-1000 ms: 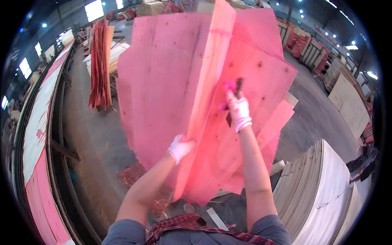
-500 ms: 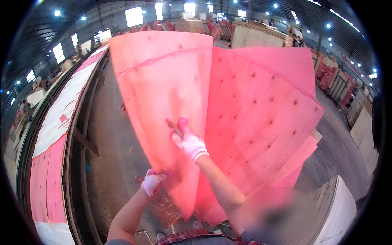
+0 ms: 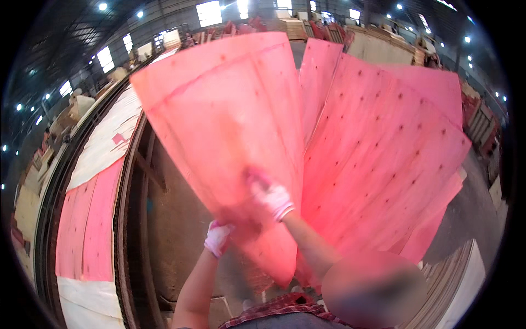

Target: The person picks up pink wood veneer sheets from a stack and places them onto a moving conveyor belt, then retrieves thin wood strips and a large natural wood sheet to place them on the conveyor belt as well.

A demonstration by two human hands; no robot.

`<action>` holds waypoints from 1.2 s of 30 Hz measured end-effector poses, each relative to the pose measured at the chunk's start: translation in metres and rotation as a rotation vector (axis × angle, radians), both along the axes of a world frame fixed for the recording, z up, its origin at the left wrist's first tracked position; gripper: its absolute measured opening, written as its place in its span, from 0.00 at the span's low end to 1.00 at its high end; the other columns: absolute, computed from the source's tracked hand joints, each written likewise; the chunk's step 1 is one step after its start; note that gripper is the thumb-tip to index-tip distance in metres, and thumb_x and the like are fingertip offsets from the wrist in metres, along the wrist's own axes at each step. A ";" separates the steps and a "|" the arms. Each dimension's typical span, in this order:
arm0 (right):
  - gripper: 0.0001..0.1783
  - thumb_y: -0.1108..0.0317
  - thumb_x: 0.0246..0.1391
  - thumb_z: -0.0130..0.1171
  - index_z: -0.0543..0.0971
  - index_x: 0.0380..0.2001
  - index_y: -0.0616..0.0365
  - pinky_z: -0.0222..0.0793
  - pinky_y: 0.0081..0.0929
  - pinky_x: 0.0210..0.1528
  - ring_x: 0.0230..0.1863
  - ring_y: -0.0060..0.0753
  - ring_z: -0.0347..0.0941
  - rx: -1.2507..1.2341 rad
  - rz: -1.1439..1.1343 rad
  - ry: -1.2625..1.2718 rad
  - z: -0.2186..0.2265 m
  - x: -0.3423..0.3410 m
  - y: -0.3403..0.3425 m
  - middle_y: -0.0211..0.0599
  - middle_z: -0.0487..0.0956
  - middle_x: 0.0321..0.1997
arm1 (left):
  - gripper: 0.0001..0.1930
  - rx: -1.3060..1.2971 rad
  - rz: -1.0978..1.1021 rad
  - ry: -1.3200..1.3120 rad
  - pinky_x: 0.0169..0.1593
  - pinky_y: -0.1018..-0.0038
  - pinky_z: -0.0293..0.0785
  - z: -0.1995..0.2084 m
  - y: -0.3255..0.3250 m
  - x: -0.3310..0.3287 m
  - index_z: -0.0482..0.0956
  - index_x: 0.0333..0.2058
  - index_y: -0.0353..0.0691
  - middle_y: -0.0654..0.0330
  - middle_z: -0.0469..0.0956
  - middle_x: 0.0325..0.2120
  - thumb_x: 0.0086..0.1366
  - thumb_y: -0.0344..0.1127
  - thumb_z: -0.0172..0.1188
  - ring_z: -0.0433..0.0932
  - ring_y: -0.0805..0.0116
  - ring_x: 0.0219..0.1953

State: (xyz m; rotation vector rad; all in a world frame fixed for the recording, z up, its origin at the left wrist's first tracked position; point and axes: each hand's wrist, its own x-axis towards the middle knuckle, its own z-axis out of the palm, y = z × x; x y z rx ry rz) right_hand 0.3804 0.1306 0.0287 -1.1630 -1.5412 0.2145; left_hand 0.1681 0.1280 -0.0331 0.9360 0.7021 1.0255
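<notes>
Left hand is pinching a pink sheet; right hand is overlapping it, grip too blurred to tell.

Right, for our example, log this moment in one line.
left hand: at edge of pink sheet | right hand: over its face, grip blurred | right side: spotted sheets
</notes>
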 end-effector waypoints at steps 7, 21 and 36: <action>0.18 0.54 0.55 0.49 0.75 0.32 0.60 0.62 0.22 0.17 0.15 0.21 0.66 -0.117 -0.280 0.889 -0.027 0.147 0.037 0.32 0.76 0.25 | 0.12 0.042 -0.057 0.160 0.34 0.77 0.71 0.049 0.030 0.010 0.76 0.37 0.35 0.62 0.77 0.29 0.51 0.21 0.55 0.75 0.72 0.30; 0.16 0.56 0.51 0.58 0.74 0.26 0.60 0.57 0.19 0.14 0.19 0.23 0.70 0.338 -0.254 0.868 0.092 0.377 0.255 0.35 0.77 0.23 | 0.27 -0.040 0.246 0.188 0.46 0.71 0.72 0.039 0.036 0.002 0.70 0.45 0.34 0.59 0.75 0.39 0.41 0.22 0.62 0.75 0.64 0.41; 0.28 0.45 0.52 0.51 0.68 0.49 0.54 0.66 0.23 0.40 0.40 0.25 0.71 0.363 0.028 1.228 0.063 0.368 0.288 0.34 0.72 0.50 | 0.32 -0.046 0.437 0.202 0.44 0.69 0.73 0.010 0.020 -0.041 0.66 0.49 0.34 0.56 0.74 0.40 0.38 0.25 0.55 0.75 0.60 0.41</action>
